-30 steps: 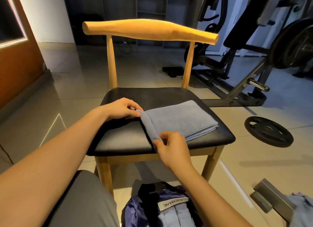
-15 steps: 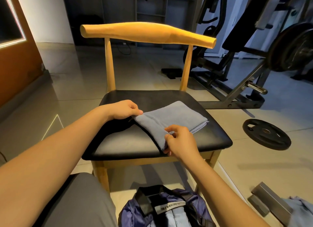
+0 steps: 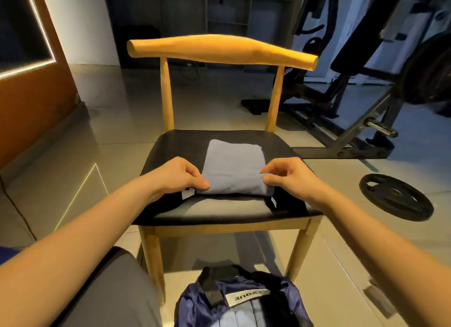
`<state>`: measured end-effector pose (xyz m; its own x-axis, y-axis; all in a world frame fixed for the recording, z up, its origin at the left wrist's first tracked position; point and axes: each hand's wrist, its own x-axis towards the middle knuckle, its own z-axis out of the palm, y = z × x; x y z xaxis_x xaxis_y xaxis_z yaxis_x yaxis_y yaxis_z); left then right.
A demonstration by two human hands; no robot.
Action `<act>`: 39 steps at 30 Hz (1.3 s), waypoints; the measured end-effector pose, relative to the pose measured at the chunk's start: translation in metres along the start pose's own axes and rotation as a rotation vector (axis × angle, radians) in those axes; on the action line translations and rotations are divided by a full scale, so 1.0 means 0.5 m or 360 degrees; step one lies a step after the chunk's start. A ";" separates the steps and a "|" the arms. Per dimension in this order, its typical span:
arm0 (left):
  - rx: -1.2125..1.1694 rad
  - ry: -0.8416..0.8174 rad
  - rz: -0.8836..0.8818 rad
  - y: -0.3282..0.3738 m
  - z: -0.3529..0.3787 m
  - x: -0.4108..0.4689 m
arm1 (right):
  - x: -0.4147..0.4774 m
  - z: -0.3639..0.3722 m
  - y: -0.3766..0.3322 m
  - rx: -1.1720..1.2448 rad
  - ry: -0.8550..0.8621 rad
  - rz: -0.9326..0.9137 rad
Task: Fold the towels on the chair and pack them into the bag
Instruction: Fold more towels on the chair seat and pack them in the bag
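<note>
Towel: folded blue-grey cloth towel [image 3: 234,166] — flat on black-cushioned wooden chair [image 3: 219,138]
Grip: left hand [image 3: 179,174], right hand [image 3: 291,177] — pinching its near corners

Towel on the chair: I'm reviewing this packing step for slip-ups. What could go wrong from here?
The left hand and right hand pinch only the near corners of the towel; lifted so, its far layers may sag and the fold open.
The bag lies on the floor below the seat, pale cloth already showing in its mouth; the towel may bunch there or land beside it.
</note>
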<state>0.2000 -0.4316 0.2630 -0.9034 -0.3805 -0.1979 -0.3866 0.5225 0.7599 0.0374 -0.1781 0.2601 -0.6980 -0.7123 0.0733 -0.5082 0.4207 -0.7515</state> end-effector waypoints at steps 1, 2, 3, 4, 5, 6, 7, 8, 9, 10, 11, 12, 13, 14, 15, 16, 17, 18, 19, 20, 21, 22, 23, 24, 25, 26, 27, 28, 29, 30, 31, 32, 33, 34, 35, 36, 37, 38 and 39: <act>0.0025 0.0035 0.0040 -0.001 0.007 -0.003 | -0.007 -0.002 0.003 0.0016 -0.0034 -0.0001; 0.0044 0.0068 0.0088 -0.006 0.013 -0.008 | -0.014 0.000 0.005 0.0030 -0.0063 -0.0005; 0.0064 0.0091 0.0142 -0.013 0.018 -0.013 | -0.021 0.004 0.007 0.0047 -0.0090 -0.0012; 0.0081 0.0098 0.0197 -0.022 0.020 -0.018 | -0.028 0.008 0.009 0.0063 -0.0120 -0.0023; 0.0093 0.0093 0.0240 -0.029 0.020 -0.022 | -0.033 0.012 0.012 0.0070 -0.0152 -0.0031; 0.0092 0.0086 0.0268 -0.035 0.018 -0.025 | -0.038 0.017 0.014 0.0066 -0.0183 -0.0038; 0.0088 0.0086 0.0282 -0.039 0.017 -0.027 | -0.041 0.022 0.016 0.0048 -0.0196 -0.0038; 0.0094 0.0092 0.0285 -0.040 0.016 -0.027 | -0.042 0.027 0.017 0.0024 -0.0188 -0.0031; 0.0118 0.0102 0.0274 -0.039 0.016 -0.025 | -0.041 0.031 0.019 0.0000 -0.0161 -0.0018; 0.0147 0.0109 0.0255 -0.037 0.019 -0.021 | -0.040 0.034 0.019 -0.0017 -0.0128 -0.0002; 0.0164 0.0113 0.0226 -0.036 0.022 -0.016 | -0.038 0.038 0.018 -0.0027 -0.0100 0.0017; 0.0160 0.0118 0.0192 -0.033 0.027 -0.011 | -0.034 0.041 0.018 -0.0025 -0.0082 0.0043; 0.0153 0.0129 0.0153 -0.030 0.031 -0.006 | -0.031 0.045 0.018 -0.0014 -0.0073 0.0078; 0.0152 0.0146 0.0120 -0.028 0.036 -0.001 | -0.027 0.048 0.018 -0.0007 -0.0068 0.0115; 0.0166 0.0165 0.0089 -0.024 0.041 0.003 | -0.024 0.051 0.019 -0.0017 -0.0059 0.0145; 0.0178 0.0186 0.0070 -0.022 0.044 0.008 | -0.022 0.055 0.019 -0.0051 -0.0029 0.0165; 0.0182 0.0211 0.0057 -0.020 0.046 0.013 | -0.022 0.058 0.020 -0.0113 0.0036 0.0163; 0.0178 0.0235 0.0050 -0.021 0.047 0.019 | -0.022 0.060 0.023 -0.0211 0.0142 0.0130; 0.0176 0.0267 0.0051 -0.022 0.046 0.023 | -0.025 0.062 0.026 -0.0353 0.0268 0.0063; 0.0182 0.0314 0.0072 -0.023 0.046 0.027 | -0.030 0.063 0.028 -0.0522 0.0378 -0.0040; 0.0190 0.0384 0.0117 -0.027 0.047 0.029 | -0.036 0.066 0.029 -0.0671 0.0444 -0.0187; 0.0187 0.0456 0.0204 -0.029 0.048 0.029 | -0.041 0.068 0.032 -0.0778 0.0451 -0.0356; 0.0182 0.0517 0.0320 -0.029 0.051 0.026 | -0.045 0.071 0.035 -0.0859 0.0419 -0.0516; 0.0214 0.0554 0.0443 -0.029 0.054 0.021 | -0.049 0.072 0.039 -0.0927 0.0372 -0.0635; 0.0279 0.0569 0.0550 -0.029 0.057 0.016 | -0.054 0.073 0.041 -0.0974 0.0328 -0.0701; 0.0341 0.0560 0.0630 -0.030 0.057 0.013 | -0.057 0.072 0.043 -0.1011 0.0299 -0.0728; 0.0370 0.0538 0.0681 -0.033 0.053 0.012 | -0.059 0.071 0.046 -0.1050 0.0279 -0.0738; 0.0381 0.0497 0.0714 -0.038 0.048 0.011 | -0.060 0.069 0.049 -0.1077 0.0272 -0.0741; 0.0407 0.0448 0.0738 -0.044 0.041 0.010 | -0.059 0.069 0.051 -0.1057 0.0273 -0.0717; 0.0490 0.0416 0.0776 -0.047 0.034 0.006 | -0.057 0.069 0.049 -0.0982 0.0278 -0.0668; 0.0617 0.0400 0.0833 -0.051 0.030 0.005 | -0.054 0.069 0.047 -0.0885 0.0282 -0.0609; 0.0745 0.0405 0.0896 -0.051 0.028 0.004 | -0.051 0.068 0.045 -0.0808 0.0277 -0.0561; 0.0832 0.0419 0.0963 -0.050 0.028 0.003 | -0.046 0.065 0.044 -0.0778 0.0259 -0.0533; 0.0881 0.0431 0.1000 -0.046 0.029 0.001 | -0.043 0.062 0.043 -0.0772 0.0234 -0.0513; 0.0914 0.0458 0.1040 -0.043 0.029 0.001 | -0.039 0.059 0.041 -0.0766 0.0207 -0.0486; 0.0948 0.0491 0.1080 -0.041 0.030 0.000 | -0.036 0.057 0.040 -0.0751 0.0185 -0.0449; 0.0985 0.0521 0.1127 -0.039 0.032 0.002 | -0.032 0.054 0.040 -0.0729 0.0161 -0.0404; 0.1023 0.0530 0.1157 -0.038 0.033 0.002 | -0.028 0.051 0.039 -0.0704 0.0132 -0.0362; 0.1067 0.0531 0.1183 -0.038 0.035 0.004 | -0.024 0.048 0.040 -0.0685 0.0099 -0.0325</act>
<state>0.2023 -0.4289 0.2372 -0.8976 0.0712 0.4350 0.1277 0.9865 0.1021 0.0477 -0.1747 0.2288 -0.5843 -0.7752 0.2401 -0.7916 0.4793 -0.3790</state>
